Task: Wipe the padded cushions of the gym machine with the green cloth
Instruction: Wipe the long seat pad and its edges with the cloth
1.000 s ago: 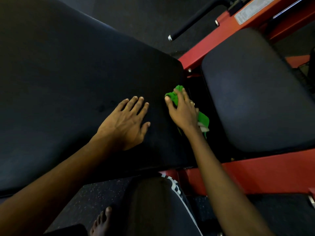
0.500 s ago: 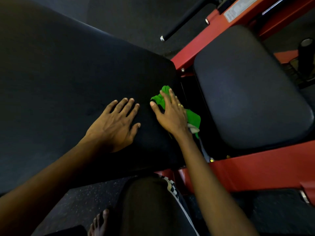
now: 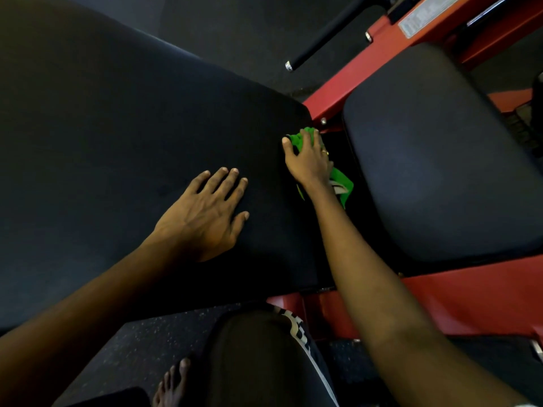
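Note:
A large black back cushion fills the left and middle of the view. My left hand lies flat on it, fingers spread, holding nothing. My right hand presses the green cloth against the cushion's right edge, near its far corner. Part of the cloth hangs down into the dark gap beside the cushion; the rest is hidden under my palm. A second black seat cushion lies to the right, across the gap.
The machine's red frame runs below and behind the seat cushion. A black handle bar with a metal end cap sticks out at the top. Dark speckled rubber floor lies below, with my knee and bare foot.
My right hand has slid the cloth along the cushion's right edge toward its far corner. My left hand has stayed flat on the cushion. The camera has shifted slightly.

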A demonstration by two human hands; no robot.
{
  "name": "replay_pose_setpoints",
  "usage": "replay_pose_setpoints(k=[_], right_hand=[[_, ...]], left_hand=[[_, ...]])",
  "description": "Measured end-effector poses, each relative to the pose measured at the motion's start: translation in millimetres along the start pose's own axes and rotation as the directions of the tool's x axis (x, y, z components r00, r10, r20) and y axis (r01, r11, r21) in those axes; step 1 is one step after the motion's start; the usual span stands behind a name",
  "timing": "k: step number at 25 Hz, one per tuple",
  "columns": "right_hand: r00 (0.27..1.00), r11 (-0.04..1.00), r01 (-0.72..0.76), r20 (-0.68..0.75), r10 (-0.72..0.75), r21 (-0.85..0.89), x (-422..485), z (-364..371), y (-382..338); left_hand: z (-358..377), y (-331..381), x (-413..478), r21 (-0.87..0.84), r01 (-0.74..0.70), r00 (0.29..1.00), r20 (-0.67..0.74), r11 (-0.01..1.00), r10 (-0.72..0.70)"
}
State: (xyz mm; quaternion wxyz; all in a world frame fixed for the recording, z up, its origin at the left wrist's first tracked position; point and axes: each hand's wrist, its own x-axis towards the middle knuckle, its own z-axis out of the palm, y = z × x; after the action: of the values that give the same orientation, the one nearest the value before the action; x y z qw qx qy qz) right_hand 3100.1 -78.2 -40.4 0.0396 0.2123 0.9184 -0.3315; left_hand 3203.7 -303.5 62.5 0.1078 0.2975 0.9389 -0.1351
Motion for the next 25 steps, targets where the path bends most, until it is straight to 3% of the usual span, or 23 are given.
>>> replay_pose_setpoints(k=[3,8,17,25], right_hand=[[0.999,0.999,0.044,0.009,-0.044,-0.011,-36.5,1.1,2.7],[0.996,0.998,-0.057,-0.075,0.055,-0.025,-139.9,3.7,44.3],[0.99,0.992,-0.119,-0.065,0.121,0.037,-6.0,2.3,14.0],[0.992,0.997,-0.075,-0.106,0.071,-0.029,-151.8,8.2,37.4]], left_hand=[[-0.6,-0.2,0.2,-0.004,0.0,1.0,-0.012,1.0,0.0],[-1.1,-0.6,0.2,-0.009,0.001,1.0,-0.01,1.0,-0.001],[3.9,-2.7,0.9,-0.012,-0.011,1.0,-0.029,1.0,0.01],[2.9,-4.5,2.2,-0.02,-0.019,1.0,-0.019,1.0,0.019]])
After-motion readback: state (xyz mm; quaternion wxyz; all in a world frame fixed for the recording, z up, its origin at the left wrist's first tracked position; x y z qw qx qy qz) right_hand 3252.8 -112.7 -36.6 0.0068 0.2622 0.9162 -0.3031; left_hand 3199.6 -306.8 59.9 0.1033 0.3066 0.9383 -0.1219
